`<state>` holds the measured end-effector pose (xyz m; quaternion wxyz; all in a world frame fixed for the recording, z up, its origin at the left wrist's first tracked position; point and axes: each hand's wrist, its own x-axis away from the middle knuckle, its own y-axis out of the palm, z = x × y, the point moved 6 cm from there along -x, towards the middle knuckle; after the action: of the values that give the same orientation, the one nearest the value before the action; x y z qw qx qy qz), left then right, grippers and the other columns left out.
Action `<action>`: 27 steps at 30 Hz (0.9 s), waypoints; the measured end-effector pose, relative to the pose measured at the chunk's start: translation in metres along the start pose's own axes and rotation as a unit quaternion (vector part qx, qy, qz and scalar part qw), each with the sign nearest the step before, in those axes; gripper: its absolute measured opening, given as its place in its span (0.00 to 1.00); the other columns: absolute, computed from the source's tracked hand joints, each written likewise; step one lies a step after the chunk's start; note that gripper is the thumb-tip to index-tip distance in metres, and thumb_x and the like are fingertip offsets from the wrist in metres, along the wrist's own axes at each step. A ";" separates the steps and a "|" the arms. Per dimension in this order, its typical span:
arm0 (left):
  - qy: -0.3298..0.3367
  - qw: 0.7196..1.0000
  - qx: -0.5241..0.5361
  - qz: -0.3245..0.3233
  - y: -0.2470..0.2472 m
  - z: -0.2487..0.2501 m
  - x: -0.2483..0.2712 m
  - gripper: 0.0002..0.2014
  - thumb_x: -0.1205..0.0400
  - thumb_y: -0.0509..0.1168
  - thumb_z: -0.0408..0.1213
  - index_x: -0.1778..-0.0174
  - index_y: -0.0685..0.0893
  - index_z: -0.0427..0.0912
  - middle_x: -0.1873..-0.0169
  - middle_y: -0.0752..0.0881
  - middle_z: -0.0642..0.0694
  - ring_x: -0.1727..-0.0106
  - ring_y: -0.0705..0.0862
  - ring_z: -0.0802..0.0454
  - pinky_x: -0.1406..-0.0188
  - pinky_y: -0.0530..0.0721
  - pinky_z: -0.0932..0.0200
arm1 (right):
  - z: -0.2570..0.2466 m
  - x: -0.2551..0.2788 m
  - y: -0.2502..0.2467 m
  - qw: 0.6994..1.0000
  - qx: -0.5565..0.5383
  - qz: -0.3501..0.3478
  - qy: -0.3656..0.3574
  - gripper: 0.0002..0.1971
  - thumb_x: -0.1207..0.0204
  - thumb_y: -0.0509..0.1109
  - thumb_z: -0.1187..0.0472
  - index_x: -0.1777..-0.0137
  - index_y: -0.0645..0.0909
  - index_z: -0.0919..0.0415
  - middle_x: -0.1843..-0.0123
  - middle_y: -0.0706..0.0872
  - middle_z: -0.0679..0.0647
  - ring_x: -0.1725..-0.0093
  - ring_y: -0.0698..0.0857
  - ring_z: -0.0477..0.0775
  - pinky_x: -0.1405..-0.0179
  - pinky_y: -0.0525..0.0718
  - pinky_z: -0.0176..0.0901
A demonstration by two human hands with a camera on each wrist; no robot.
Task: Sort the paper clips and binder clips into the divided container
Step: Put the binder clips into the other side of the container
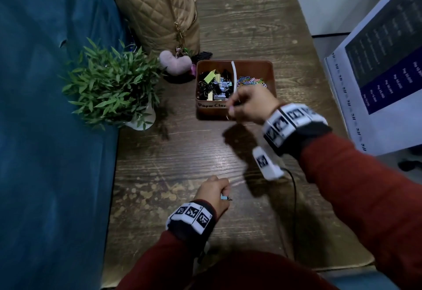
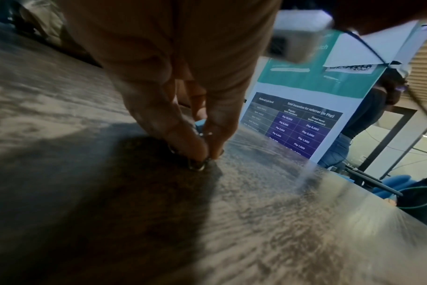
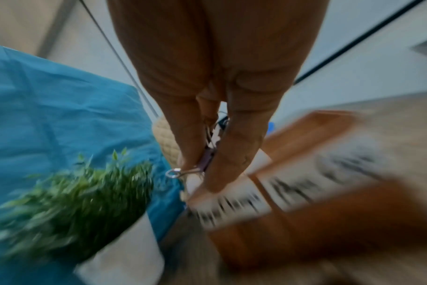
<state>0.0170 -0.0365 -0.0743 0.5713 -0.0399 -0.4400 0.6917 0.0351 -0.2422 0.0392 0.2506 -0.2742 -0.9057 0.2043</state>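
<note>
Your table (image 1: 182, 152) carried the divided container (image 1: 271, 77), binder clips left of its white divider, paper clips right. Your right hand (image 1: 249, 104) hung over its near rim; only the right wrist view showed it pinching a purple binder clip (image 3: 208, 158) (blurred). Your left hand (image 1: 212, 192) pinched a blue binder clip (image 1: 225, 198) against the table, wire loops visible only from the left wrist.

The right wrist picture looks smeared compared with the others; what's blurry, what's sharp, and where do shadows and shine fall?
Right wrist view: the plant and brown container are motion-smeared, while the right hand and its binder clip stay fairly sharp. Left wrist view: the left hand casts a wide dark shadow; the table shows glare. Head view: dim, with straight edges bowed.
</note>
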 end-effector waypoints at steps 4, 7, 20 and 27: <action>-0.007 0.999 0.021 -0.026 0.002 -0.005 -0.004 0.14 0.34 0.69 0.28 0.72 0.72 0.49 0.64 0.74 0.53 0.65 0.75 0.55 0.70 0.68 0.70 | -0.045 -0.049 -0.005 0.996 0.046 0.063 -0.043 0.09 0.34 0.77 0.68 0.60 0.85 0.51 0.60 0.89 0.51 0.64 0.84 0.46 0.57 0.85 0.40; -0.040 0.996 0.071 -0.045 0.000 -0.010 -0.006 0.16 0.35 0.70 0.26 0.75 0.73 0.51 0.69 0.79 0.51 0.68 0.79 0.53 0.68 0.81 0.56 | -0.046 -0.063 0.000 0.995 0.080 0.055 -0.035 0.24 0.36 0.79 0.65 0.40 0.82 0.50 0.49 0.87 0.49 0.51 0.83 0.46 0.50 0.81 0.35; -0.054 0.995 0.082 -0.015 -0.050 -0.022 -0.017 0.13 0.32 0.73 0.24 0.70 0.79 0.47 0.72 0.79 0.52 0.71 0.74 0.55 0.70 0.73 0.64 | 0.088 0.067 0.012 0.993 0.040 0.101 -0.046 0.14 0.33 0.76 0.70 0.49 0.86 0.55 0.52 0.81 0.50 0.52 0.83 0.51 0.47 0.81 0.36; -0.024 0.998 -0.031 0.056 -0.036 -0.031 0.003 0.14 0.35 0.77 0.37 0.56 0.85 0.51 0.56 0.71 0.56 0.50 0.75 0.54 0.46 0.76 0.62 | 0.101 0.113 0.123 0.957 0.241 -0.148 -0.064 0.25 0.35 0.77 0.55 0.38 0.76 0.54 0.41 0.76 0.52 0.43 0.80 0.56 0.44 0.80 0.46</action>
<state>0.0604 -0.0180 -0.0681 0.5196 -0.0658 -0.4721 0.7091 -0.0556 -0.1037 -0.0641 0.2778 -0.0549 -0.8741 0.3947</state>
